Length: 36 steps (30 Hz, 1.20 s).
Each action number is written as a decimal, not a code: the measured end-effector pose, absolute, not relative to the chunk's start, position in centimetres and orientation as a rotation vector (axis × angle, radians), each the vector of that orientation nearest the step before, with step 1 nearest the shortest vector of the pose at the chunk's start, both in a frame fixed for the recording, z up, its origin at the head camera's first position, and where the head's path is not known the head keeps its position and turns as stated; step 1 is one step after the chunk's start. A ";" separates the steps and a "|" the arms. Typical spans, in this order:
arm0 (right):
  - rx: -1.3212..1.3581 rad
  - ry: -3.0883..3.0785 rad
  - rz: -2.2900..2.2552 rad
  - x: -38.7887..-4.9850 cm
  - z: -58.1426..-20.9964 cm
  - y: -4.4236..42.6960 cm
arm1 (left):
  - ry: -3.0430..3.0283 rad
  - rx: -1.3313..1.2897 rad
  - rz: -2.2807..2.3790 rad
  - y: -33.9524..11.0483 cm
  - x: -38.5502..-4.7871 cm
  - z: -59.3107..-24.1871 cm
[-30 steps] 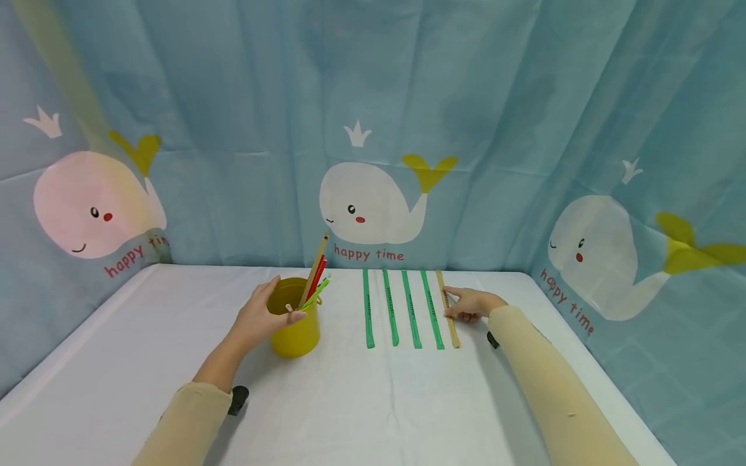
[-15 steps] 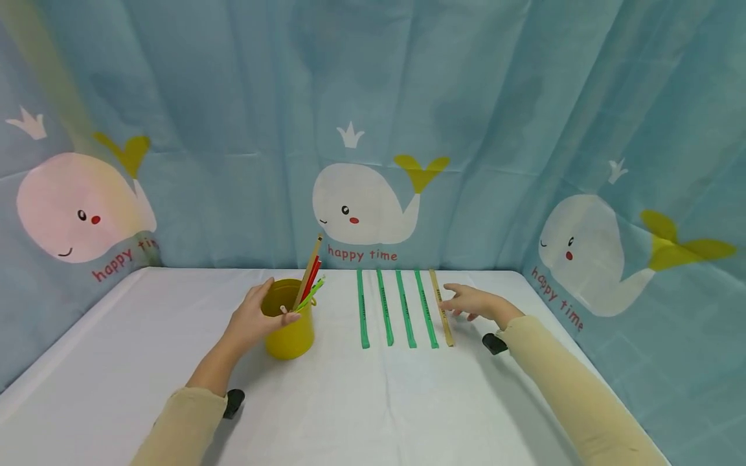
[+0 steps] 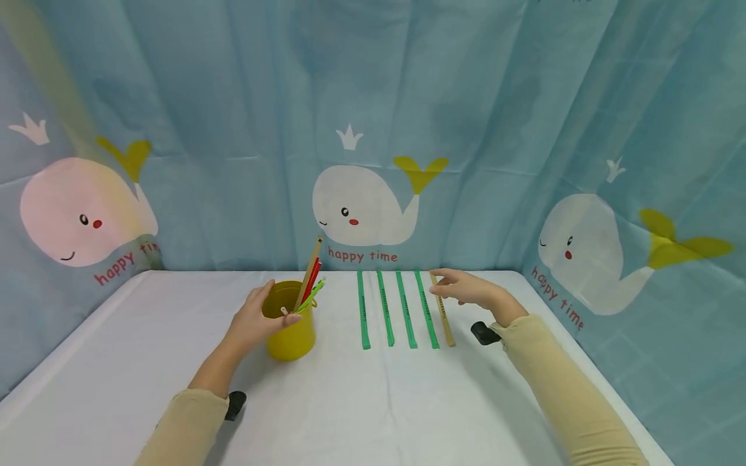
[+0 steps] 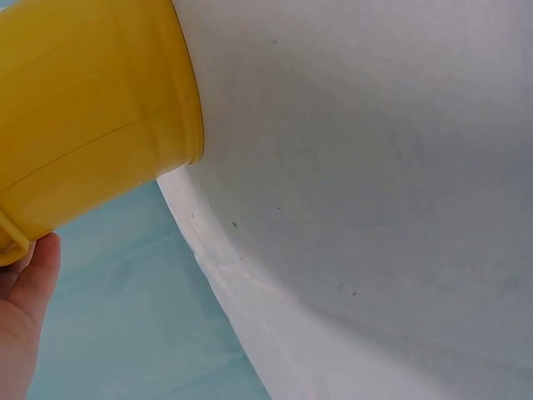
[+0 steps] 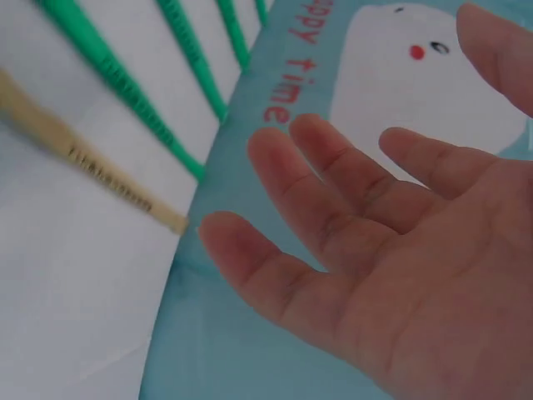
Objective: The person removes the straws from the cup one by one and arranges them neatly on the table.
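Note:
My left hand (image 3: 254,320) holds the yellow bucket (image 3: 291,340) at the left, thumb and fingers spread around its upper part. Out of the bucket lean a tan stick (image 3: 309,268), a red one (image 3: 313,278) and light green ones (image 3: 313,292). In the left wrist view the bucket wall (image 4: 92,100) fills the upper left, fingertips at its edge. My right hand (image 3: 471,289) hovers over the far end of a flat tan strip (image 3: 445,323) with dark lettering, fingers apart and holding nothing. Several flat green strips (image 3: 406,310) lie parallel beside it.
A white cloth (image 3: 350,408) covers the table. Blue curtains (image 3: 250,162) printed with whales stand along its back and sides. A small black object (image 3: 485,333) sits by the right wrist, and another black object (image 3: 236,406) by the left wrist.
My right hand has lifted off the tan strip and shifted toward its far end, fingers loosening. The left hand stays at the bucket. The head view has turned slightly.

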State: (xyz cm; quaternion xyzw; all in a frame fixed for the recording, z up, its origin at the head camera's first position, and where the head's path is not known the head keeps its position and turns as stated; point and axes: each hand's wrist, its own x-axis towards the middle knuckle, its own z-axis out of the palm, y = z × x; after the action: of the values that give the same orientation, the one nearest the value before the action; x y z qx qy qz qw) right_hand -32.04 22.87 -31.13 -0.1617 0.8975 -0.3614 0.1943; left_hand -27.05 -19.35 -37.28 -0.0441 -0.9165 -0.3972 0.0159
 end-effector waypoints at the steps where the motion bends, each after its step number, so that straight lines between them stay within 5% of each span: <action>1: -0.466 2.515 -1.021 -31.9 -31.0 22.5 | -2.850 -0.137 -1.238 -19.4 -27.1 -37.3; 36: -0.539 2.213 -1.727 -34.5 -31.3 5.1 | -2.844 -0.068 -1.271 -19.3 -27.2 -37.5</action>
State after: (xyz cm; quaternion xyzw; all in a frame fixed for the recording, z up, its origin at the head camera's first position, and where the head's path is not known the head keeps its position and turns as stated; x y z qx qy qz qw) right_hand -34.52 5.06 -31.30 -0.1867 0.7665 -0.5981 0.1410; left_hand -27.23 -19.33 -37.45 -0.0219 -0.9127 -0.4079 0.0130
